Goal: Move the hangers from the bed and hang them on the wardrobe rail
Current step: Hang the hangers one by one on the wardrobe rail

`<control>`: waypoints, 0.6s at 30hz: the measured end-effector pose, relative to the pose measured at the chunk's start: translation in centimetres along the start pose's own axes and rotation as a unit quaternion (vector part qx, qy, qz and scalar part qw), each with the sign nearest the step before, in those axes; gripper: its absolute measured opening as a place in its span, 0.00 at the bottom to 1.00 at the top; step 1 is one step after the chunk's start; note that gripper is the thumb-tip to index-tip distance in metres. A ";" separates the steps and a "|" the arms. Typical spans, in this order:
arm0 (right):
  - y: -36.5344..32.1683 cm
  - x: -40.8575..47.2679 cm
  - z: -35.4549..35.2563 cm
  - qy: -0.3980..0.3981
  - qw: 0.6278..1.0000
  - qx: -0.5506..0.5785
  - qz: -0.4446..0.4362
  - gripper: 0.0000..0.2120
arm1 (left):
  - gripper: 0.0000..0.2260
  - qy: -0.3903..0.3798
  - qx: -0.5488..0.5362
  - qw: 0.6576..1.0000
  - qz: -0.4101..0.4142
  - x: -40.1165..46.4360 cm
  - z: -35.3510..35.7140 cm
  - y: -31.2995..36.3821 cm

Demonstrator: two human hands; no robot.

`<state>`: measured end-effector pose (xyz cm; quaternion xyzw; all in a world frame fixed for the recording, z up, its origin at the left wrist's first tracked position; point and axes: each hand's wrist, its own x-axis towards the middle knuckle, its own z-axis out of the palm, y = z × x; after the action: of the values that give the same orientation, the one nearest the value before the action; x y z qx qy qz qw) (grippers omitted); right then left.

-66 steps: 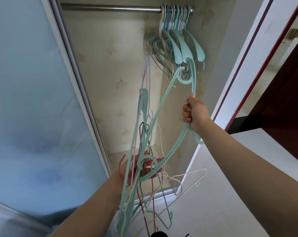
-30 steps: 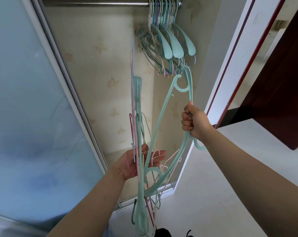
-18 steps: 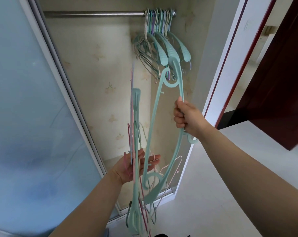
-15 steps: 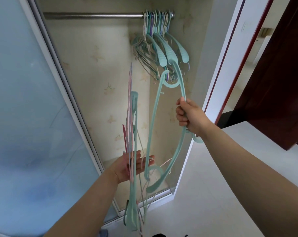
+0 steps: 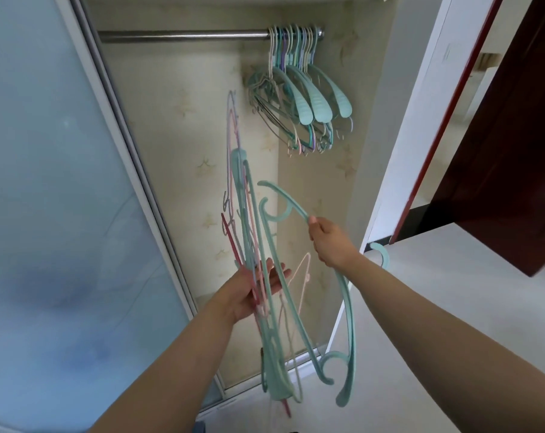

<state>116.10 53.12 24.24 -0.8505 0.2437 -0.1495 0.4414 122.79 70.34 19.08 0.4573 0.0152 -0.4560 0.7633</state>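
A steel wardrobe rail [image 5: 183, 36] runs across the top of the open wardrobe. Several teal, pink and purple hangers [image 5: 299, 92] hang bunched at its right end. My left hand [image 5: 252, 289] grips a bundle of hangers [image 5: 246, 232] held upright, teal, pink and red, reaching above and below the hand. My right hand [image 5: 330, 242] is closed on one arm of a big teal hanger [image 5: 347, 314], which hangs well below the rail, its scrolled end low near the floor. Its hook [image 5: 382, 253] pokes out behind my right wrist.
A frosted sliding door [image 5: 55, 214] covers the left of the wardrobe. The wardrobe's white side panel [image 5: 399, 151] stands right of the hangers, and a dark red door [image 5: 515, 135] stands open further right. Pale floor [image 5: 437, 307] lies below.
My right hand has come down and swung the teal hanger away from the rail, so it now points downward. My left hand holds the bundle in much the same place.
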 end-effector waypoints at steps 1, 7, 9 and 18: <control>0.0 0.0 0.5 -0.002 1.000 -0.019 0.001 0.19 | 0.04 -0.002 -0.009 1.000 0.012 0.0 0.4 0.0; 0.9 1.0 1.7 0.012 0.982 -0.186 -0.027 0.17 | 0.10 0.061 -0.029 0.994 0.082 1.0 2.6 -1.1; 1.1 0.9 1.7 0.002 0.976 -0.206 -0.067 0.17 | 0.09 0.083 -0.042 0.991 0.097 1.6 2.9 -1.1; 9.0 -0.4 -2.5 -0.095 0.988 -0.048 0.116 0.32 | 0.08 0.162 -0.123 0.969 0.140 4.6 1.9 -0.2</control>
<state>112.07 47.18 18.26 -0.8470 0.3044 -0.0037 0.4358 124.55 65.83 18.02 0.4255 0.1300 -0.2594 0.8572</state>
